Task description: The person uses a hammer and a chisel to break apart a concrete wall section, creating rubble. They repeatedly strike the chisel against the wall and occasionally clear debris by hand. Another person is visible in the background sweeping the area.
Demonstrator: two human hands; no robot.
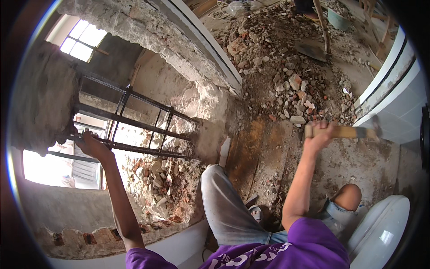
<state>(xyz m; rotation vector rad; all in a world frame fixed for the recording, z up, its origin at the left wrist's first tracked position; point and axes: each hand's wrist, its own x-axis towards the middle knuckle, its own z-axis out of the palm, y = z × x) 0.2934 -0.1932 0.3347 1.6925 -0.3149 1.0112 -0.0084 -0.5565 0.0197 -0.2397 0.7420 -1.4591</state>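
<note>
My right hand is closed round the pale wooden handle of a hammer, held out to the right above the floor. Motion smears the hammer's head at the far end of the handle. On the left, my left hand grips one of the bare steel reinforcing bars, close to where it enters a broken grey concrete block. Several ribbed bars, crossed by thin ties, run from this block to the broken masonry in the middle. Part of my left fingers is hidden behind the bar.
Rubble covers the floor ahead, with a shovel lying on it. A teal bucket stands at the far right. Near my right side is a white toilet. Broken bricks lie below the bars, and a bright window is behind.
</note>
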